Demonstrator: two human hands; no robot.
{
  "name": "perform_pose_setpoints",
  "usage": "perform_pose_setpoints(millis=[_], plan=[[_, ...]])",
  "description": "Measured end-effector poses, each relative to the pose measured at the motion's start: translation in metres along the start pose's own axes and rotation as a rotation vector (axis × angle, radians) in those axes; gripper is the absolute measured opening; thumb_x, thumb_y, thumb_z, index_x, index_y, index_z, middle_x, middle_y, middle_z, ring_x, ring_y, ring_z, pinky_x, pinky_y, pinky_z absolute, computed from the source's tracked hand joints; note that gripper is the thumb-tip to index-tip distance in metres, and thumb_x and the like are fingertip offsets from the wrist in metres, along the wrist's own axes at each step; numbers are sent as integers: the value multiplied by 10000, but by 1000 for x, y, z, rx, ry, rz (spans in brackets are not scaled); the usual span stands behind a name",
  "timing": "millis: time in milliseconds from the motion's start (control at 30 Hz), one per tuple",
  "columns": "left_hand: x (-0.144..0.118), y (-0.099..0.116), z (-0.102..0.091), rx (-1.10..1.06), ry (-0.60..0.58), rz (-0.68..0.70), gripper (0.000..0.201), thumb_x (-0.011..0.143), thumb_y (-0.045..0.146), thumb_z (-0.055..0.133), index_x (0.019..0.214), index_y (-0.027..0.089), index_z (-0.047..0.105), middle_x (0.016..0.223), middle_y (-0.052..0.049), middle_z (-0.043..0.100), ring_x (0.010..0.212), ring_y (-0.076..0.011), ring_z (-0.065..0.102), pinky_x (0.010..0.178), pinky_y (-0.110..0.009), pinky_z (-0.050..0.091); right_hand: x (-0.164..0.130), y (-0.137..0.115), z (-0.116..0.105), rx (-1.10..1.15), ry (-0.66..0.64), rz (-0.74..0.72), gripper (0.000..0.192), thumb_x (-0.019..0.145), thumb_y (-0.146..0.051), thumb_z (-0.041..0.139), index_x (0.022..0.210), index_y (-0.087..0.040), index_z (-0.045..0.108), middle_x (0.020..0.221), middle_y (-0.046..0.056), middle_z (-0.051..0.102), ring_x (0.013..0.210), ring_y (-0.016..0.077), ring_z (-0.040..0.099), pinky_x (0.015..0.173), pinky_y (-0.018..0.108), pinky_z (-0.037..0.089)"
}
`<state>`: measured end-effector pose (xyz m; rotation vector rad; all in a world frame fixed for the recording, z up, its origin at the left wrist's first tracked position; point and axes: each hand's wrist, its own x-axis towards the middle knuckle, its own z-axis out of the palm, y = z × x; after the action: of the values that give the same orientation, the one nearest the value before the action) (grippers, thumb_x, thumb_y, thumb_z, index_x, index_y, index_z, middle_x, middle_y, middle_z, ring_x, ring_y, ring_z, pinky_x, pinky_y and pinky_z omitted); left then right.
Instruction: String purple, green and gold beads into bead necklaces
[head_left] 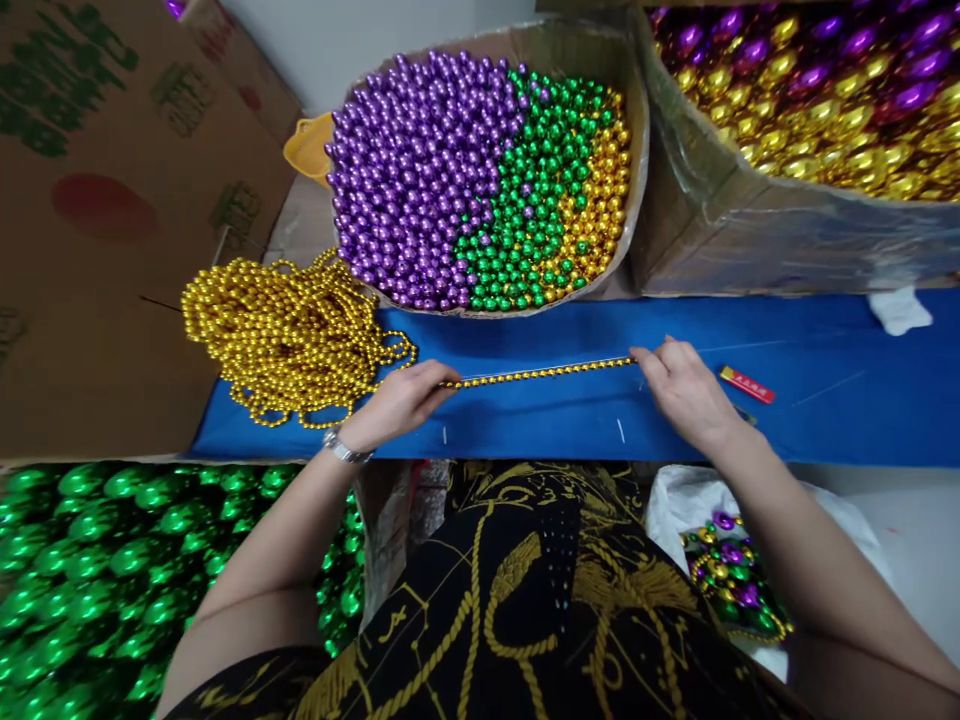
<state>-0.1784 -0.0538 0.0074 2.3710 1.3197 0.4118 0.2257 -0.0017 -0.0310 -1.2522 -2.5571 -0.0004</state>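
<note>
in the head view, the left hand and right hand each pinch one end of a strand of small gold beads, stretched straight across the blue cloth. a heap of gold bead strands lies just left of the left hand, and a box of purple, green and gold balls sits behind the cloth.

Bead strand ends hidden, seemingly pinched, under both hands' fingertips.

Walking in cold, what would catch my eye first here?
Probably the big box at the back, heaped with purple, green and gold beads. Next, the tangled pile of gold bead strings on the blue cloth, left of centre. In front, the left hand and right hand stretch one gold strand straight between them.
</note>
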Motion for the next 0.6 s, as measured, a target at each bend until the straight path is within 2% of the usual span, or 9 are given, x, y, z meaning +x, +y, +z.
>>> perform_pose_setpoints(millis=[100,200,300,367,467,533,600], plan=[[-4,5,-5,151,182,51,134,961,251,496,1019,206,609,1046,-91,656,1038,-221,595,927,-412,502,3,3,-4,11,51,11,473,910,-75,327,1292,-173,587,840,95,540,933,254,547,984,488,486],[1,4,1,296,408,60,169,912,225,571,1060,260,644,1168,-96,625,1146,-267,530,1002,-500,448,13,5,-27,-48,162,74,464,931,-146,377,1356,-165,561,802,100,541,928,268,569,930,485,503],[9,-2,11,386,517,89,233,879,225,623,1099,290,668,1047,-86,636,1046,-257,553,968,-503,468,17,1,-61,-94,264,190,462,945,-261,454,1394,-193,538,870,128,575,924,285,597,814,442,534],[17,-5,16,452,613,117,214,865,230,648,1067,291,680,968,-73,620,977,-237,564,934,-480,496,13,-6,-81,-104,297,219,473,963,-292,441,1429,-242,499,926,134,592,918,288,610,784,431,539],[29,-3,22,408,771,107,215,889,214,611,1093,267,656,1065,-75,586,1008,-211,579,893,-414,538,6,-15,-98,-112,317,216,472,981,-297,415,1450,-281,461,985,137,603,995,305,611,825,456,534],[34,0,21,268,787,87,243,932,195,538,1157,241,617,1176,-91,554,1010,-177,602,850,-347,561,4,-16,-100,-28,368,250,433,967,-318,469,1396,-281,514,979,124,616,990,293,623,848,471,527],[36,2,17,160,699,102,260,959,191,493,1196,223,594,1181,-97,572,983,-153,625,822,-296,565,5,-12,-98,218,435,382,357,970,-368,471,1302,-287,575,935,93,626,910,246,644,831,451,530]])
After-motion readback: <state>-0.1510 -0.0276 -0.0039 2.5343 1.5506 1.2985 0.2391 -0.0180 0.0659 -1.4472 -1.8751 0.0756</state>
